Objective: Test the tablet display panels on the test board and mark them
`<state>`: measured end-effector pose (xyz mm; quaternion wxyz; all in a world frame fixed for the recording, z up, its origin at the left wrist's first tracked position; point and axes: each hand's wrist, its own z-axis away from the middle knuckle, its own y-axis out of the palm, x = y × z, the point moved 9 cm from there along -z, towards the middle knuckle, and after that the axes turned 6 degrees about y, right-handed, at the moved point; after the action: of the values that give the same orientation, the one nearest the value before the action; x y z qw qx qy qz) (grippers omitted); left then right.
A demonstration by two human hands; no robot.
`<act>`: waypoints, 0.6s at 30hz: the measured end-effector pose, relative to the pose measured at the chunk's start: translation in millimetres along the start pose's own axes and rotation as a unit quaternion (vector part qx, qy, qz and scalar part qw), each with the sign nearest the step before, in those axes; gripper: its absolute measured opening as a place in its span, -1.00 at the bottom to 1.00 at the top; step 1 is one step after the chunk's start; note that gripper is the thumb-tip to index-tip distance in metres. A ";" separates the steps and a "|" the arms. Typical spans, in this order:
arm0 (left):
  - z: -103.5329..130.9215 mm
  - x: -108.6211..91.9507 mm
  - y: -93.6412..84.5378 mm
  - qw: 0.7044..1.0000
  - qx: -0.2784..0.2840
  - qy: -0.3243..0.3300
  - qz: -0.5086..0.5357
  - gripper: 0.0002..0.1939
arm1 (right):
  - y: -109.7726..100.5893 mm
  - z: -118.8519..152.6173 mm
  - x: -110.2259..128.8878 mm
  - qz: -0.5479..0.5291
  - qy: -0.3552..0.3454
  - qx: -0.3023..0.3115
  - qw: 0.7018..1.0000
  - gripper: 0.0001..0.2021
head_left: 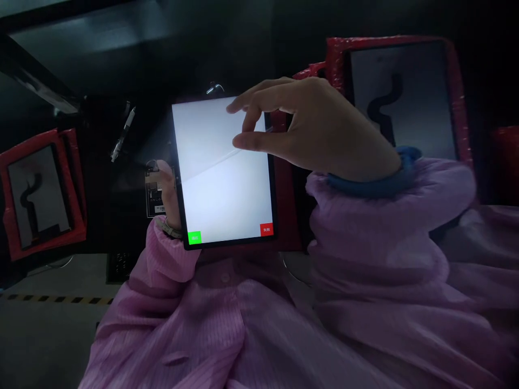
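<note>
A tablet [227, 200] with a lit white screen is held upright in front of me. Small green and red boxes with characters mark its lower corners. My left hand [168, 189] grips the left edge, its thumb outside the frame and its other fingers hidden behind. Over the upper right of the screen is my right hand [300, 121]. Its thumb meets a bent finger in a pinch while the forefinger reaches out; whether something thin is between them I cannot make out. A faint diagonal line crosses the screen below the thumb.
Red-wrapped tablets with dark screens lie at left [38, 197] and right [409, 102]. A white pen [124, 134] rests on the dark table. Beyond my left thumb lies a small circuit-board-like part [154, 202]. A black-and-yellow striped tape [57, 299] runs along the lower left.
</note>
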<state>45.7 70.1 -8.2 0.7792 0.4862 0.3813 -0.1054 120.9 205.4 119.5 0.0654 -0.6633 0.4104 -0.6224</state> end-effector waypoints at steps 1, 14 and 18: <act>0.1 1.0 4.2 1.000 0.024 -0.008 0.006 -0.15 | -1.5 3.1 -7.0 -0.009 0.007 -0.026 1.000 -0.77; 1.3 4.5 1.8 0.999 0.040 -0.031 0.009 -0.18 | -4.7 36.3 -49.5 -0.133 0.011 -0.243 0.961 -0.78; 2.0 1.5 2.2 0.998 0.050 -0.011 0.030 -0.27 | -9.3 41.4 -53.6 -0.199 0.012 -0.275 0.940 -0.77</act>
<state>48.9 69.8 -7.2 0.7606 0.5349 0.3523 -0.1062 167.6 227.5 74.8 -0.2497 -0.7163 0.4257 -0.4933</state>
